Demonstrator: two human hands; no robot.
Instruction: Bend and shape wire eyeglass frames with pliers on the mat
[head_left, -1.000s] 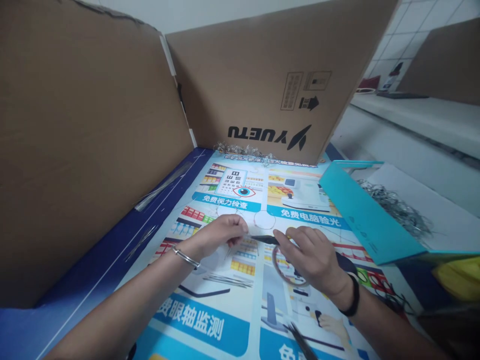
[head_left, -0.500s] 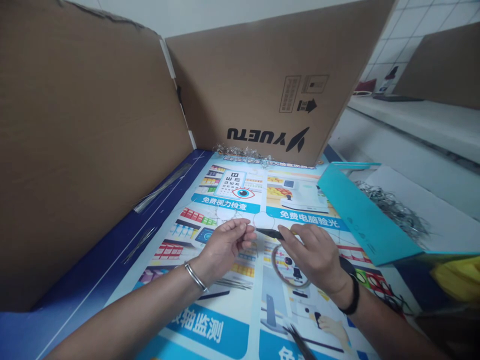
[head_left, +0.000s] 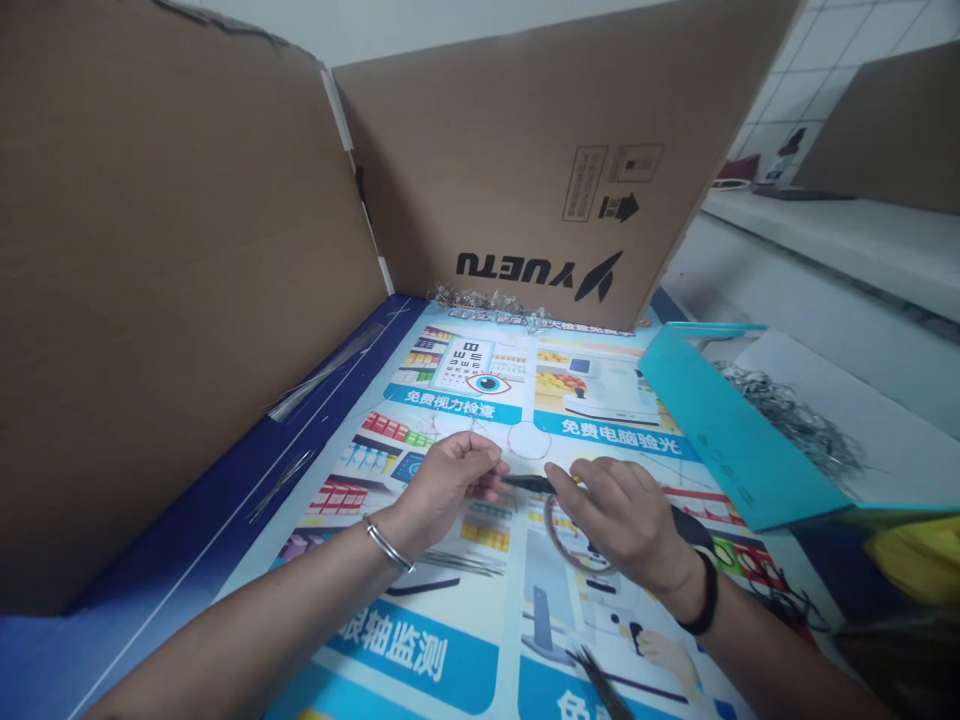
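My left hand (head_left: 450,478), with a silver bangle on the wrist, pinches a thin metal eyeglass frame (head_left: 517,442) whose clear round lenses lie just beyond my fingers. My right hand (head_left: 619,510), with a black band on the wrist, is closed on a slim black tool (head_left: 529,483). The tool's tip points left and meets the spot where my left fingers pinch. Both hands hover low over a printed poster (head_left: 420,650) covering the table. Under my right hand lies a round wire rim (head_left: 559,535).
Cardboard walls (head_left: 187,250) stand at the left and back. A teal tray (head_left: 720,440) at the right holds a heap of thin metal parts (head_left: 795,415). Loose metal pieces lie along the back wall (head_left: 480,300), and thin rods (head_left: 457,562) lie on the poster. A yellow thing (head_left: 915,560) sits far right.
My left hand turned and shifted slightly right while keeping its pinch. The tool in my right hand stays pointed at the pinch, with small shifts of position.
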